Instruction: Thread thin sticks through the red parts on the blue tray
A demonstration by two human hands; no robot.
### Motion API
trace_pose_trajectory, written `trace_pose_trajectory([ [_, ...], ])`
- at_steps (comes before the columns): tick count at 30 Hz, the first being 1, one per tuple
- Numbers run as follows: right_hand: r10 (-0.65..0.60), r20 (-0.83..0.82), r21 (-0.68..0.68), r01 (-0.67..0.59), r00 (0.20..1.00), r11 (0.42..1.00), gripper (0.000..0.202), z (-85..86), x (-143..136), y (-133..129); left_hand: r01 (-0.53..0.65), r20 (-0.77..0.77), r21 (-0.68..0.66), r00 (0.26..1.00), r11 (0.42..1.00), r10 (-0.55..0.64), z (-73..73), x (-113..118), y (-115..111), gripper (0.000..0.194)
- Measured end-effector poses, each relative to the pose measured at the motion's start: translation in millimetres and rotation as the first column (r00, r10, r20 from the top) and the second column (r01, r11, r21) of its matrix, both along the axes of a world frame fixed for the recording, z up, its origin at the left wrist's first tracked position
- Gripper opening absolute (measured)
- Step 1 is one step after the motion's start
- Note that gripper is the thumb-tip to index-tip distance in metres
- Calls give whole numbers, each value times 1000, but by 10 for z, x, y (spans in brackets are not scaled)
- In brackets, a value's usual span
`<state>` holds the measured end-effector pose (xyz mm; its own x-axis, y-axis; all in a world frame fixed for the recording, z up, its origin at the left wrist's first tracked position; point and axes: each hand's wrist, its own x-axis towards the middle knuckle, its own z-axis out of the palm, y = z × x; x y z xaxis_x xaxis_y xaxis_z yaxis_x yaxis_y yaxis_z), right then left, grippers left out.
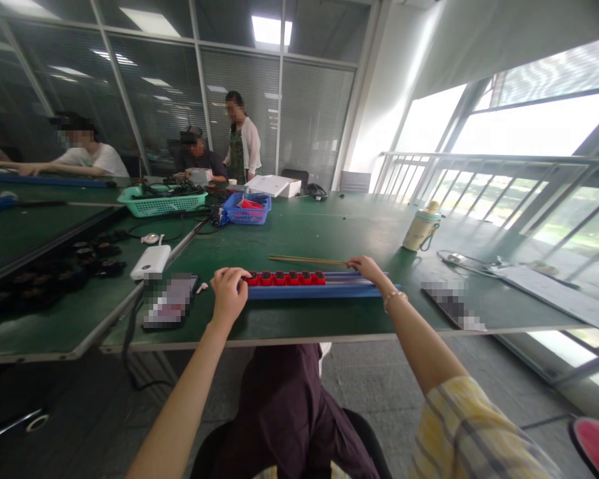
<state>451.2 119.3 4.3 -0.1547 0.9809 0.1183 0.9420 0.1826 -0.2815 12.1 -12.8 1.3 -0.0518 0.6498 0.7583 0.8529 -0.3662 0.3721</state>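
A long blue rail-like tray (299, 291) lies across the table in front of me. Toward its left end sits a row of several red blocks (279, 279) with dark tops. My left hand (231, 291) is closed on the tray's left end, its fingertips at the leftmost red block. Behind the tray lies a pair of thin tan chopsticks (307, 259), pointing left. Their right end is pinched in the fingers of my right hand (367, 268), above the right part of the tray. My left hand and fingers hide the tray's left tip.
Left of the tray are a phone (172, 303), a white earbud (202, 287) and a white power bank (150, 261). A green basket (162, 203) and blue basket (247, 211) stand farther back. At right are a bottle (422, 229) and another phone (452, 306). Several people are beyond.
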Motion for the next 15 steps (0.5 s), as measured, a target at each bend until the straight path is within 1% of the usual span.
trace_pose_trajectory([
  [2,-23,13,76,22,1000,997,35,15,-26,-47,5,-8,9,1000,1000,-5,-4,-10,-1,26],
  [4,-44,13,221,40,999,974,34,40,-58,-110,9,-12,13,1000,1000,-9,-10,-21,0,25],
  [6,-66,-29,413,72,997,908,33,58,-99,-192,12,-10,15,1000,1000,-12,-18,-31,4,25],
  [8,-48,-81,555,85,996,827,32,51,-155,-293,10,-9,22,1000,1000,-9,-26,-39,10,25],
  [11,-22,-170,665,131,985,735,31,-20,-273,-465,9,-7,26,1000,1000,-9,-26,-45,12,27],
  [14,-47,-310,709,264,950,654,31,-140,-412,-629,19,7,45,1000,999,-19,-7,-46,3,36],
  [15,-52,-350,708,300,935,639,31,-181,-453,-675,21,11,54,1000,998,-22,0,-46,1,39],
])
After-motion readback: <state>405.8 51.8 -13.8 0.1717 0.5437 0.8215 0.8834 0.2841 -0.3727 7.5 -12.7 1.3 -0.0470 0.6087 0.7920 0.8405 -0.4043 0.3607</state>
